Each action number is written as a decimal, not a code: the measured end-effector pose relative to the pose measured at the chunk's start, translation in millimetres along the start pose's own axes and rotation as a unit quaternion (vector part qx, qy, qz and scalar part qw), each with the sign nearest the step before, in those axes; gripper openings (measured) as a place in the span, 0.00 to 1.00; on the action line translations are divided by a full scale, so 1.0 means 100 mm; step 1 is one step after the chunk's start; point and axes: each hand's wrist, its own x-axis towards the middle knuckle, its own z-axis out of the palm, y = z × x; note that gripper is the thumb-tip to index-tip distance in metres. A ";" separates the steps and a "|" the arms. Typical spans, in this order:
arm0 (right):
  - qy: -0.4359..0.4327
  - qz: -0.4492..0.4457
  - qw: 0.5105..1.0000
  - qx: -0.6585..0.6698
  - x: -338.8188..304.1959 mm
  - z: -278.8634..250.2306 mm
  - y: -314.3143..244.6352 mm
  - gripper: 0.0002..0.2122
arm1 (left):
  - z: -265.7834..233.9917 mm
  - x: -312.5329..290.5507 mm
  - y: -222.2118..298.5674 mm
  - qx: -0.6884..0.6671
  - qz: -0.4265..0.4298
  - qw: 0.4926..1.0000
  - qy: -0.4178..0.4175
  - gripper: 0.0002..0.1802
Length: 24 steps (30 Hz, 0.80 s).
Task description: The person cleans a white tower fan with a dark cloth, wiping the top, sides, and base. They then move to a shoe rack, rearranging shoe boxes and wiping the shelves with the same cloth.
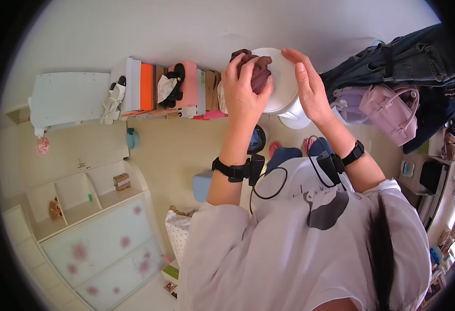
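Note:
My left hand (244, 85) is closed over a bunched brown-maroon cloth (262, 71). It presses the cloth against the left part of a white, round-topped object (283, 85), whose exact kind I cannot make out. Beside that object's right edge is my right hand (311, 90), fingers stretched out and together, with nothing gripped. Whether its palm touches the edge is hard to see. A white rounded part (295, 118) shows beneath the round top. Black bands with small boxes and cables circle both my wrists.
Shoe boxes (147, 85) with shoes on them line the wall at left, beside a white cabinet (72, 96). Dark jeans (398, 65) and a pink handbag (391, 111) hang at right. A light blue bin (202, 185) and a dark round item (257, 140) stand on the floor.

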 end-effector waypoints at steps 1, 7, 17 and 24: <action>0.016 0.002 1.000 -0.005 -0.02 0.04 0.00 0.21 | -0.03 0.02 -0.02 0.001 0.014 1.000 0.001 0.26; 0.099 0.020 0.987 0.128 -0.05 0.10 0.05 0.22 | 0.11 0.15 0.20 -0.106 0.142 0.981 -0.082 0.23; 0.131 0.000 0.988 -0.078 0.02 0.20 -0.01 0.21 | -0.22 0.14 -0.64 -0.159 0.017 0.985 -0.060 0.21; 0.166 0.011 0.980 -0.113 0.01 0.33 0.00 0.19 | -0.41 -0.20 -0.67 -0.235 -0.015 0.970 -0.056 0.23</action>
